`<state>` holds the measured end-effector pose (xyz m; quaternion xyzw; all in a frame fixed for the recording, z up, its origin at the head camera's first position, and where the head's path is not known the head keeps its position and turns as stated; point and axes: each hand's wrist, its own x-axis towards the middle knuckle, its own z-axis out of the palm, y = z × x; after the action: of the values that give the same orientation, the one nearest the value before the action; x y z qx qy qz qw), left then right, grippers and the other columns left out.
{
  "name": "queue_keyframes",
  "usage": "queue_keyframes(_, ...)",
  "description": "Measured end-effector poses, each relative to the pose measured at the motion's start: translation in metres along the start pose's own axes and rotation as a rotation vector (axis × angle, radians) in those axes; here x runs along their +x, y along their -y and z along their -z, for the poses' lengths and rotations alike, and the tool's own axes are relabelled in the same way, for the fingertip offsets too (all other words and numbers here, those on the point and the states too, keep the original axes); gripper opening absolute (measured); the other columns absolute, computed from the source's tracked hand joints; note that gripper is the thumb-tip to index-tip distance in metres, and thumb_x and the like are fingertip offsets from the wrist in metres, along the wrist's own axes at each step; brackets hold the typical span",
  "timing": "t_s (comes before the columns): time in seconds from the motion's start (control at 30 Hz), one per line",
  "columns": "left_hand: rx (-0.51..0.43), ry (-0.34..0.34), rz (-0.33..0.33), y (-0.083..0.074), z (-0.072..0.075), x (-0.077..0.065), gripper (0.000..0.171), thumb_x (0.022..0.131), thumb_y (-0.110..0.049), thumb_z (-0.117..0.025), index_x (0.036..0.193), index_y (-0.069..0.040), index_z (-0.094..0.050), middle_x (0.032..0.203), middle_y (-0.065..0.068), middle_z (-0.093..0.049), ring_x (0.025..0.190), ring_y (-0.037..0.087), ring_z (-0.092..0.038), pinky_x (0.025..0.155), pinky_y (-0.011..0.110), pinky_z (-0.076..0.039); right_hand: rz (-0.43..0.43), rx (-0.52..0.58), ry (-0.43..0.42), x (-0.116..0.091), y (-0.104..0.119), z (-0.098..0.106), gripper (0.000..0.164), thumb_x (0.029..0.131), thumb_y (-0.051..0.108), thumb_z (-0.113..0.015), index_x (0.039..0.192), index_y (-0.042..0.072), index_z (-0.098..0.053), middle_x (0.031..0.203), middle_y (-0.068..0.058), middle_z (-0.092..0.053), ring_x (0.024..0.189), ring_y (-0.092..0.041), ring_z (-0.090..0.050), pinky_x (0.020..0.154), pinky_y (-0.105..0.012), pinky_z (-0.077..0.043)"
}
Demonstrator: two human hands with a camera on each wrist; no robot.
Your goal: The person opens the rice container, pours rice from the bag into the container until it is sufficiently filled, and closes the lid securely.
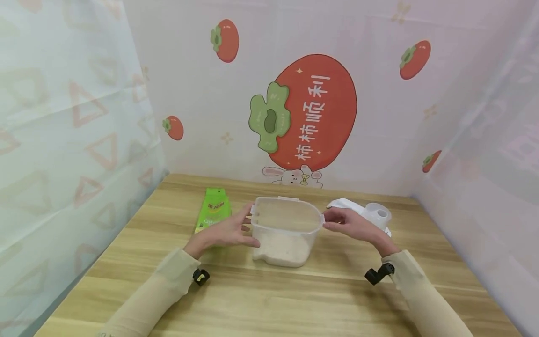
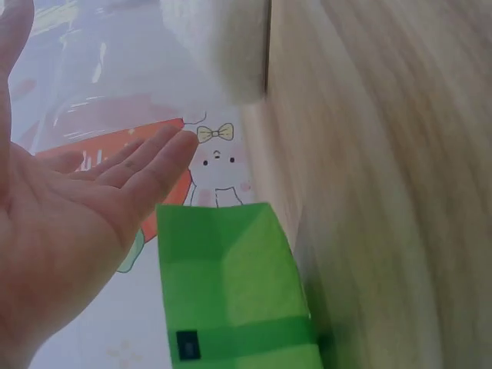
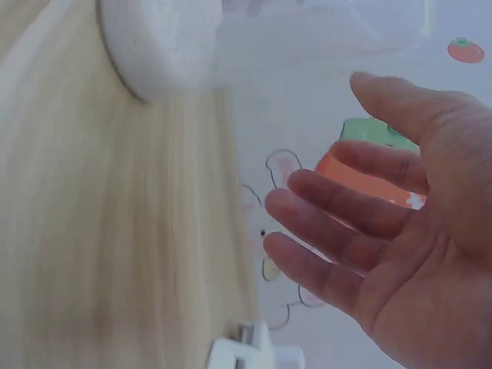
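A translucent plastic storage box [image 1: 290, 231] with clips at its rim stands mid-table, its lower part filled with a white, grainy substance [image 1: 284, 250]. At its left side is my left hand [image 1: 229, 231], fingers near the rim and thumb across the front corner. The left wrist view shows that palm [image 2: 84, 192] with straight, relaxed fingers. On the opposite side my right hand [image 1: 347, 222] has its fingertips right at the side clip [image 1: 322, 219]. In the right wrist view its fingers are loosely bent and spread beside the box [image 3: 165, 46], with nothing between them.
A green package [image 1: 215, 206] lies behind my left hand and shows close up in the left wrist view. Beyond my right hand are a white item [image 1: 345, 204] and a clear cup-like piece [image 1: 381, 213]. Printed curtains enclose the wooden table [image 1: 269, 299] at the back and sides.
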<state>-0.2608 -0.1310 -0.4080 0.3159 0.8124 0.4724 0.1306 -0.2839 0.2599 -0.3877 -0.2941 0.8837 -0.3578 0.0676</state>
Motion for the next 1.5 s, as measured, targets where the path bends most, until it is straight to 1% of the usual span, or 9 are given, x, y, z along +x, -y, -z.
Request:
queue_keyframes(0.1, 0.021, 0.001, 0.015, 0.003, -0.005, 0.002, 0.110, 0.076, -0.036, -0.084, 0.154, -0.024, -0.008, 0.152, 0.013, -0.036, 0.136, 0.033, -0.046, 0.109, 0.047, -0.043, -0.035, -0.094, -0.074, -0.001, -0.003, 0.006, 0.031, 0.093, 0.035, -0.066, 0.119, 0.017, -0.065, 0.108, 0.000, -0.070, 0.099, -0.013, -0.065, 0.086, -0.029, -0.054)
queue_keyframes(0.23, 0.048, 0.001, 0.021, 0.005, -0.010, 0.007, 0.112, 0.077, -0.040, -0.083, 0.155, -0.028, -0.004, 0.152, 0.013, -0.037, 0.133, 0.032, -0.049, 0.109, 0.045, -0.043, -0.045, -0.193, -0.160, -0.004, -0.007, 0.014, 0.028, 0.093, 0.028, -0.067, 0.115, 0.010, -0.066, 0.105, -0.004, -0.071, 0.100, -0.020, -0.066, 0.085, -0.035, -0.056)
queue_keyframes(0.33, 0.057, -0.011, 0.011, 0.004, -0.011, 0.011, 0.104, 0.079, -0.039, -0.081, 0.153, -0.025, -0.009, 0.144, 0.013, -0.045, 0.128, 0.030, -0.053, 0.108, 0.045, -0.044, -0.032, -0.274, -0.224, -0.006, -0.009, 0.020, 0.027, 0.094, 0.023, -0.066, 0.113, 0.003, -0.066, 0.108, -0.011, -0.071, 0.103, -0.029, -0.066, 0.084, -0.042, -0.057)
queue_keyframes(0.47, 0.071, -0.025, 0.004, 0.002, -0.010, 0.013, 0.094, 0.080, -0.034, -0.080, 0.148, -0.020, -0.017, 0.132, 0.015, -0.052, 0.119, 0.027, -0.057, 0.102, 0.043, -0.049, -0.013, -0.369, -0.272, -0.007, -0.015, 0.028, 0.035, 0.095, 0.023, -0.064, 0.118, -0.003, -0.063, 0.117, -0.021, -0.067, 0.109, -0.040, -0.062, 0.088, -0.053, -0.053)
queue_keyframes(0.7, 0.091, -0.028, 0.028, 0.000, -0.010, 0.014, 0.090, 0.078, -0.035, -0.080, 0.144, -0.018, -0.022, 0.129, 0.014, -0.053, 0.114, 0.026, -0.059, 0.097, 0.041, -0.051, -0.026, -0.486, -0.337, -0.009, -0.035, 0.034, 0.034, 0.095, 0.021, -0.063, 0.118, -0.003, -0.061, 0.120, -0.026, -0.060, 0.110, -0.045, -0.059, 0.090, -0.058, -0.048)
queue_keyframes(0.97, 0.104, -0.023, 0.046, -0.001, -0.011, 0.022, 0.090, 0.078, -0.039, -0.080, 0.144, -0.019, -0.022, 0.131, 0.013, -0.054, 0.111, 0.026, -0.062, 0.097, 0.042, -0.051, -0.078, -0.482, -0.321, -0.014, -0.048, 0.046, 0.036, 0.093, 0.015, -0.064, 0.120, -0.008, -0.058, 0.123, -0.035, -0.056, 0.119, -0.053, -0.047, 0.098, -0.065, -0.038)
queue_keyframes(1.27, 0.074, -0.017, 0.063, 0.002, -0.012, 0.026, 0.091, 0.077, -0.038, -0.081, 0.143, -0.021, -0.021, 0.131, 0.012, -0.052, 0.115, 0.026, -0.059, 0.100, 0.044, -0.049, -0.326, -0.571, -0.192, -0.021, -0.054, 0.053, 0.064, 0.092, 0.030, -0.063, 0.140, -0.006, -0.040, 0.137, -0.043, -0.037, 0.123, -0.065, -0.032, 0.098, -0.074, -0.030)
queue_keyframes(1.43, 0.076, -0.003, 0.060, 0.002, -0.012, 0.027, 0.089, 0.078, -0.038, -0.080, 0.142, -0.020, -0.021, 0.130, 0.012, -0.052, 0.112, 0.026, -0.059, 0.099, 0.044, -0.049, -0.431, -0.555, -0.111, -0.022, -0.061, 0.056, 0.075, 0.091, 0.033, -0.063, 0.145, -0.007, -0.029, 0.140, -0.047, -0.028, 0.124, -0.068, -0.026, 0.100, -0.077, -0.026)
queue_keyframes(1.5, 0.086, 0.005, 0.064, 0.001, -0.011, 0.027, 0.089, 0.078, -0.038, -0.080, 0.142, -0.020, -0.020, 0.130, 0.012, -0.052, 0.111, 0.025, -0.059, 0.099, 0.044, -0.049, -0.452, -0.550, -0.089, -0.022, -0.063, 0.057, 0.077, 0.091, 0.035, -0.062, 0.146, -0.007, -0.028, 0.140, -0.047, -0.028, 0.125, -0.067, -0.026, 0.100, -0.076, -0.026)
